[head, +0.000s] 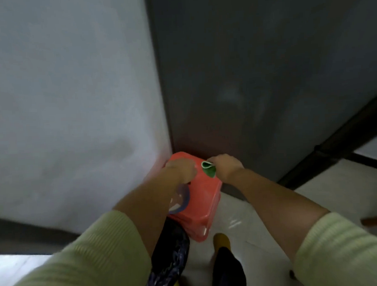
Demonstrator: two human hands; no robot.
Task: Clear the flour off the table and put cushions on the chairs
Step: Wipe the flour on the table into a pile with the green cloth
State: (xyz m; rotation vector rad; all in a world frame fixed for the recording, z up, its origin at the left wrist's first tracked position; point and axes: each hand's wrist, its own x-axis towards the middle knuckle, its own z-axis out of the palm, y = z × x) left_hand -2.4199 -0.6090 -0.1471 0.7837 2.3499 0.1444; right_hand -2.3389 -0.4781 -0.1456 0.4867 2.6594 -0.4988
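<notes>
Blurry head view, looking down. Left hand is curled on the top of a red plastic stool, knuckles up; its grip looks closed on the stool's far-left edge, though the fingertips are hidden. Right hand grip closed, pinching a small green cloth just above the stool top, near its far-right corner. The cloth hangs folded between the two hands. The stool stands on a pale floor in the corner where a white wall meets a dark grey panel. Light green sleeves are pushed up both forearms. A yellow shoe tip is near the stool's base.
</notes>
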